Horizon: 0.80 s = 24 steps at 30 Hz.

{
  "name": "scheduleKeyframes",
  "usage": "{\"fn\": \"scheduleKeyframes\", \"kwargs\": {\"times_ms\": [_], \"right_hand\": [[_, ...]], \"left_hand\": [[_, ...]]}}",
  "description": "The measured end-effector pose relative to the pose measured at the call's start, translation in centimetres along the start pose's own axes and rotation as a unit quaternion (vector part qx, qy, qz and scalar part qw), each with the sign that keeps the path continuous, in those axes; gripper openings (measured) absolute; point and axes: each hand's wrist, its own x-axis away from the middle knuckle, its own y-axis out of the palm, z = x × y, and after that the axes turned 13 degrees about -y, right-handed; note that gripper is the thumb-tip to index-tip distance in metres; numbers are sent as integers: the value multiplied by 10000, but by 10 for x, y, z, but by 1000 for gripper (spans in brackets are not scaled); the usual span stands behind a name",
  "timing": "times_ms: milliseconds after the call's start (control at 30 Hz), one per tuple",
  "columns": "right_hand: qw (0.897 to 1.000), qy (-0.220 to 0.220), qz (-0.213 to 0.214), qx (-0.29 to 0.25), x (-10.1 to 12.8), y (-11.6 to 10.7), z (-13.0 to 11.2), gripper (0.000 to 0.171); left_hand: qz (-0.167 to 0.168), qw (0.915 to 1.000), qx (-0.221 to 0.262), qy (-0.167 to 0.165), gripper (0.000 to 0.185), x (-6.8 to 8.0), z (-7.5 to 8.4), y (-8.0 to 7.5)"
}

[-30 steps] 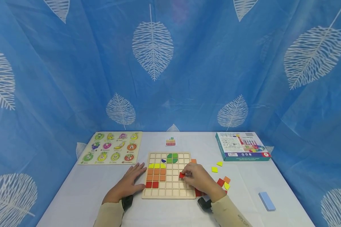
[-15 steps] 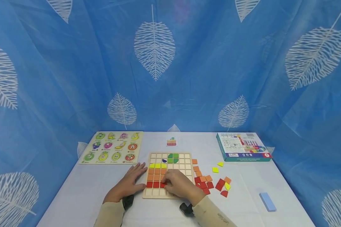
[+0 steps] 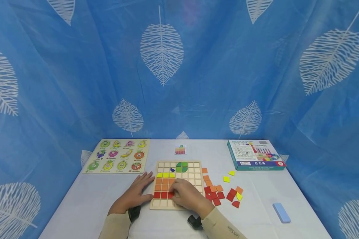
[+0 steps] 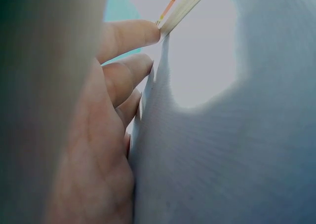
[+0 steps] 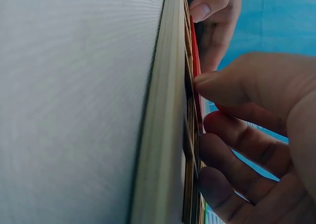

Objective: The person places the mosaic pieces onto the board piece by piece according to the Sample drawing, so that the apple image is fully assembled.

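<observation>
In the lower middle of the head view, the right hand [image 3: 187, 196] is lying over the wooden grid board [image 3: 179, 184] and its curled fingers are pressing on a red tile [image 3: 171, 195] in the red row near the bottom of the board. In the right wrist view, the thumb tip [image 5: 207, 81] is touching the edge of the red tile [image 5: 194, 61], but I cannot tell if the tile is really pinched or only pushed down. The left hand [image 3: 136, 193] is resting flat on the desk [image 3: 86, 202] with straight fingers, and it is holding nothing; its fingertips [image 4: 143, 34] are touching the left edge of the board [image 4: 185, 7]. On the board, yellow, orange and red rows are sitting at the left side and green pieces [image 3: 181, 166] near the top. Loose red and orange tiles [image 3: 216, 194] are lying just right of the board. A fruit puzzle [image 3: 117, 156] is lying at the left, a teal box [image 3: 254, 154] at the right, and a small pattern card [image 3: 180, 150] above the board.
</observation>
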Motion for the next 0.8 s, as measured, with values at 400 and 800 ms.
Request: {"fn": "scheduleKeyframes", "kwargs": {"times_ms": [400, 800], "right_hand": [[9995, -10, 295, -72, 12, -7, 2, 12], [9900, 836, 956, -607, 75, -78, 60, 23]], "left_hand": [[18, 9999, 29, 143, 79, 1, -2, -2], [35, 9999, 74, 95, 80, 0, -4, 1]]}}
